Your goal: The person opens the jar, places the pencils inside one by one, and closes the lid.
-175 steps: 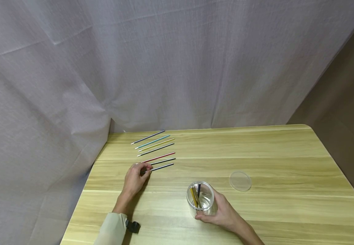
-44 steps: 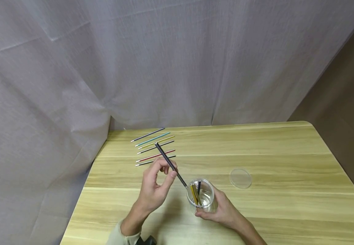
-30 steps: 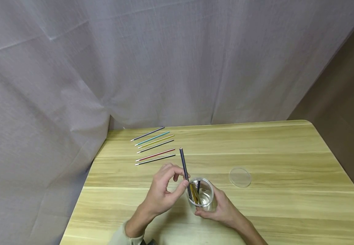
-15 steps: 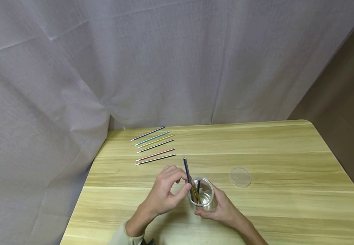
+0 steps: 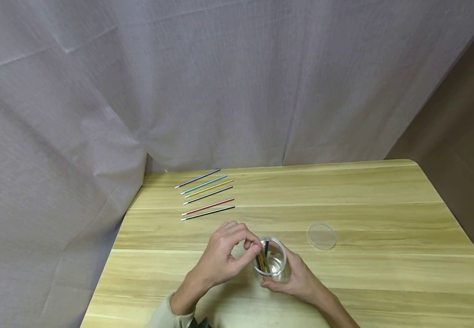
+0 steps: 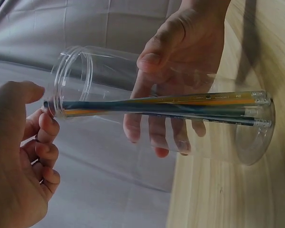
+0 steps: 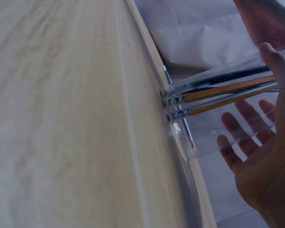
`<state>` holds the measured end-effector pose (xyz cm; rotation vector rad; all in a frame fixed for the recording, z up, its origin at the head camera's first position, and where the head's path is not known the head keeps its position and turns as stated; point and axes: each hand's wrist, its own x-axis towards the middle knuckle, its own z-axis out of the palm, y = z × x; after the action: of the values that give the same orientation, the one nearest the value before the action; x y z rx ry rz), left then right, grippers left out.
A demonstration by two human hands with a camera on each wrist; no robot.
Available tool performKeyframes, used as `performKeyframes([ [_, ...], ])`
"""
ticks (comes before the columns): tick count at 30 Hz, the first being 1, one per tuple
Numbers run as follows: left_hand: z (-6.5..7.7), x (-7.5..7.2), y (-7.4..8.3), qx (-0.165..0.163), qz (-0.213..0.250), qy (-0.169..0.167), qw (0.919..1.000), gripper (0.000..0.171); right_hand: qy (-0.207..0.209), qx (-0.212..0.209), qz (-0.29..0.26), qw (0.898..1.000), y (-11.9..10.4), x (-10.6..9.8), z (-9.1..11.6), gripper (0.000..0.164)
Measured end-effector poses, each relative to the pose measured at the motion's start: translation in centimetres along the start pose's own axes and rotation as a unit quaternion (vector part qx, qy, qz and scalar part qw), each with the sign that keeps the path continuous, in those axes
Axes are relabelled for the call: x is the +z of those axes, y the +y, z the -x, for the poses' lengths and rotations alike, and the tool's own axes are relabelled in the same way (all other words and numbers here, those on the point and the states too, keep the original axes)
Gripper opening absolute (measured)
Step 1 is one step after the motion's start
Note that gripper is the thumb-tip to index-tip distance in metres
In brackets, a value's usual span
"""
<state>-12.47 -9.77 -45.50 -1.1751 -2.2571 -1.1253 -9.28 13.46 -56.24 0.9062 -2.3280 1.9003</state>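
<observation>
A clear plastic jar (image 5: pixel 277 269) stands upright on the table, and my right hand (image 5: pixel 298 280) grips its side with the thumb in front and fingers behind. Inside lean several pencils (image 6: pixel 199 100), yellow and dark, their eraser ends at the jar's bottom. At the rim my left hand (image 5: pixel 226 250) has its thumb and loosely bent fingers around the top end of a dark pencil (image 6: pixel 85 105). The left wrist view shows a small gap between thumb and pencil; the index finger lies close to it. In the right wrist view the pencils' ferrules (image 7: pixel 180 114) show through the jar.
Several pencils lie in a slanted row at the table's back left, among them a red pencil (image 5: pixel 208 207), a yellow pencil (image 5: pixel 209 188) and a teal pencil (image 5: pixel 204 185). A clear round lid (image 5: pixel 321 236) lies right of the jar. A grey curtain (image 5: pixel 237 91) hangs behind the table (image 5: pixel 384 218).
My left hand took the nearest dark pencil from the row, carried it right and lowered it into the jar. Its top has sunk to the rim. The right hand stayed on the jar.
</observation>
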Motion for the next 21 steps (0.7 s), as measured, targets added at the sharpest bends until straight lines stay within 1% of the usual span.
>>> performKeyframes([
  [5, 0.1, 0.1, -0.3, -0.008, -0.003, -0.009, 0.9999, 0.008, 0.000, -0.006, 0.004, 1.000, -0.2, 0.0, 0.0, 0.088],
  [9, 0.1, 0.1, -0.4, -0.017, 0.003, -0.004, 0.9998, 0.004, 0.005, -0.006, 0.012, 1.000, -0.2, 0.0, 0.0, 0.088],
  [16, 0.2, -0.3, -0.7, -0.032, 0.004, 0.026, 0.9991, 0.008, 0.007, 0.001, 0.024, 1.000, 0.1, 0.0, 0.1, 0.087],
  [21, 0.5, -0.8, -1.8, -0.054, -0.010, 0.055, 0.9969, 0.011, 0.008, 0.008, 0.027, 1.000, -0.1, -0.1, 0.1, 0.087],
])
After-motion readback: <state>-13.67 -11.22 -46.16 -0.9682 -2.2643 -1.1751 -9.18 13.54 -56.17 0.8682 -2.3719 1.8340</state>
